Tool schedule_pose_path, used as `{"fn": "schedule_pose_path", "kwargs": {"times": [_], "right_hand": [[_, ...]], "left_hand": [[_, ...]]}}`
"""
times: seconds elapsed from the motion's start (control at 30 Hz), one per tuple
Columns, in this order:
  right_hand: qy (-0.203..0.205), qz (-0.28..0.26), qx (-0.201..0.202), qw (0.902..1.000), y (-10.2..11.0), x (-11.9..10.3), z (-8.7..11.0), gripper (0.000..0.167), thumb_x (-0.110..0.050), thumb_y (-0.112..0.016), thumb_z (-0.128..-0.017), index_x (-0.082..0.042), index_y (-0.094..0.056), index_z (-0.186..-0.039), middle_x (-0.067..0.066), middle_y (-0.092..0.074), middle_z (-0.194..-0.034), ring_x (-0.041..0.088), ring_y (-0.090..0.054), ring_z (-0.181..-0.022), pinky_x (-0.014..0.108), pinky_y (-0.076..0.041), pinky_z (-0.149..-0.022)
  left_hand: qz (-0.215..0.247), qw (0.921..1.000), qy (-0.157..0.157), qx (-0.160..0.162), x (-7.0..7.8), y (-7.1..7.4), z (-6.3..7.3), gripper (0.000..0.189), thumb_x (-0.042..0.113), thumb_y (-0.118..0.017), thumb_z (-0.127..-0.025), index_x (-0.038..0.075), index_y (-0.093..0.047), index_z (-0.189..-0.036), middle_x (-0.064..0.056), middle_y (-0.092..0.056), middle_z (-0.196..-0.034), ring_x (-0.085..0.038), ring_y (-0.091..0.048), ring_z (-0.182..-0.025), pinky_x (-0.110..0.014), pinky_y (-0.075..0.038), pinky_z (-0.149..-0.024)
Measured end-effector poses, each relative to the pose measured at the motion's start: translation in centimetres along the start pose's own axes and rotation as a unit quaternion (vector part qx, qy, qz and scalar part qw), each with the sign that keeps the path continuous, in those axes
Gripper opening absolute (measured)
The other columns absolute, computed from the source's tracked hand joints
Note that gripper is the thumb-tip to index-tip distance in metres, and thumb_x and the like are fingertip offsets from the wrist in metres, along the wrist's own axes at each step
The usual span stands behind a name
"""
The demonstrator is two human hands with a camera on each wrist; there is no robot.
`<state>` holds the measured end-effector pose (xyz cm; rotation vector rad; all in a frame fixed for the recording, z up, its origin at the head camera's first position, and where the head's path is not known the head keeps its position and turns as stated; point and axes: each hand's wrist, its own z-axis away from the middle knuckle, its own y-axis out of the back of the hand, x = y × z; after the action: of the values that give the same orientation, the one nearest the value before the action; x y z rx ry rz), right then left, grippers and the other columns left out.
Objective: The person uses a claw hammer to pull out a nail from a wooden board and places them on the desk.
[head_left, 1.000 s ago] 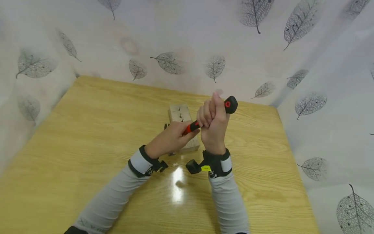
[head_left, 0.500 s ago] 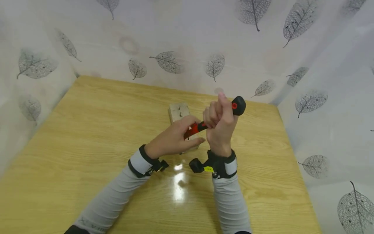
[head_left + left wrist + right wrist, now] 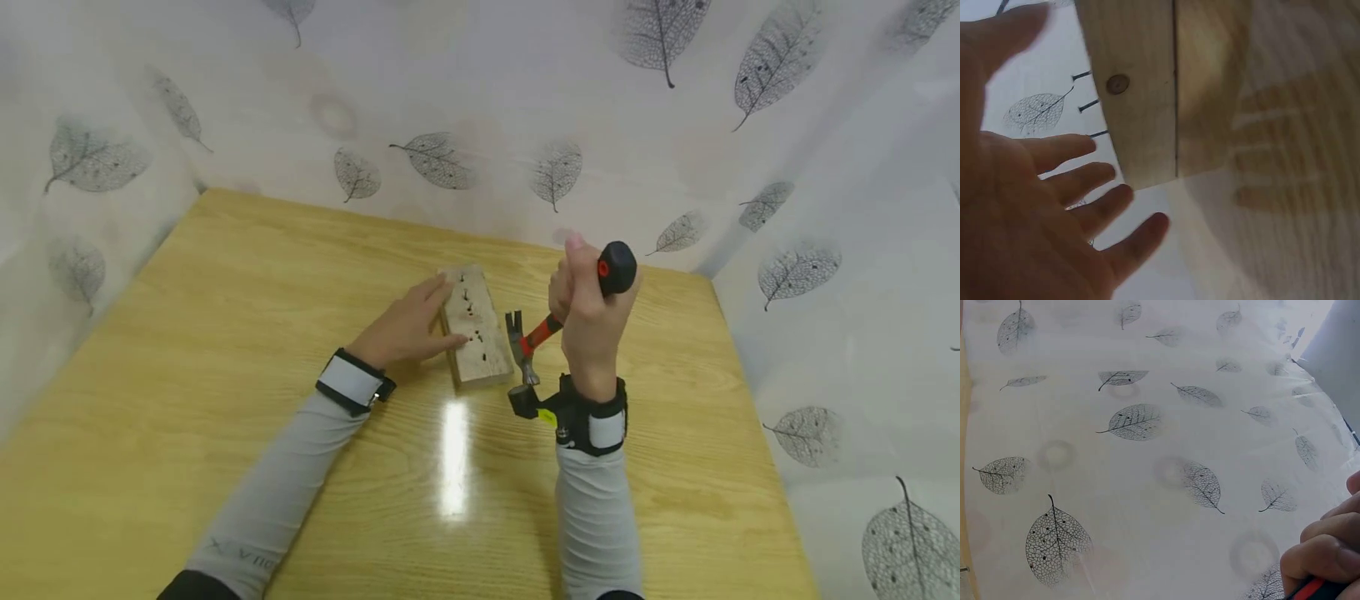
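Note:
A pale wooden block (image 3: 480, 346) lies on the table, with several nails (image 3: 468, 307) standing in its top face. In the left wrist view its side shows a round knot (image 3: 1117, 84), and nail shanks (image 3: 1088, 106) stick out from one edge. My left hand (image 3: 411, 327) is at the block's left edge, fingers spread and fairly straight, thumb tip over the top. My right hand (image 3: 592, 312) grips a claw hammer (image 3: 542, 333) by its black and red handle. The hammer's metal head hangs just right of the block, claw pointing away from me.
The wood-grain table (image 3: 300, 283) runs back to a pale curtain (image 3: 495, 108) printed with leaf skeletons, which also closes in both sides. A bright light reflection (image 3: 453, 458) shows on the tabletop in front of the block.
My left hand has let go of the hammer and moved left to the block's edge. The right hand has drawn the hammer rightward off the block, so its head and the nails now show.

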<state>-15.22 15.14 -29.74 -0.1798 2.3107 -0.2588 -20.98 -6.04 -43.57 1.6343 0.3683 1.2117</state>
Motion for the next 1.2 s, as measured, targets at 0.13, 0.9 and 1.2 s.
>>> {"fn": "schedule_pose_path", "kwargs": {"times": [0.13, 0.9, 1.2], "right_hand": [[-0.014, 0.022, -0.022, 0.9994, -0.8, 1.5, -0.4, 0.053, -0.015, -0.056, -0.099, -0.004, -0.031, -0.054, -0.005, -0.025, -0.045, 0.012, -0.016, -0.031, 0.026, -0.013, -0.03], [-0.237, 0.034, -0.08, 0.9675, -3.7, 9.2, -5.7, 0.049, -0.028, -0.063, -0.101, -0.014, -0.041, -0.059, -0.006, -0.028, -0.047, 0.01, -0.018, -0.035, 0.027, -0.014, -0.035], [-0.323, 0.077, -0.106, 0.9372, -5.1, 12.4, -7.9, 0.049, -0.034, -0.062, -0.102, -0.014, -0.042, -0.061, -0.006, -0.029, -0.048, 0.009, -0.018, -0.036, 0.027, -0.015, -0.038]], "left_hand": [[-0.026, 0.9991, 0.009, -0.032, -0.2, -0.3, 0.1, 0.095, 0.059, -0.06, -0.096, 0.005, -0.019, -0.162, -0.015, -0.007, -0.17, -0.041, -0.014, -0.155, -0.062, -0.02, -0.121], [-0.024, 0.9986, 0.039, -0.029, 0.3, -0.6, 0.7, 0.089, 0.061, -0.054, -0.098, 0.013, -0.017, -0.164, -0.006, -0.004, -0.172, -0.039, -0.019, -0.154, -0.07, -0.024, -0.116], [-0.005, 0.9984, 0.046, -0.031, 0.2, -0.7, 0.5, 0.088, 0.061, -0.056, -0.097, 0.013, -0.021, -0.163, -0.003, -0.003, -0.172, -0.041, -0.022, -0.153, -0.072, -0.027, -0.114]]}}
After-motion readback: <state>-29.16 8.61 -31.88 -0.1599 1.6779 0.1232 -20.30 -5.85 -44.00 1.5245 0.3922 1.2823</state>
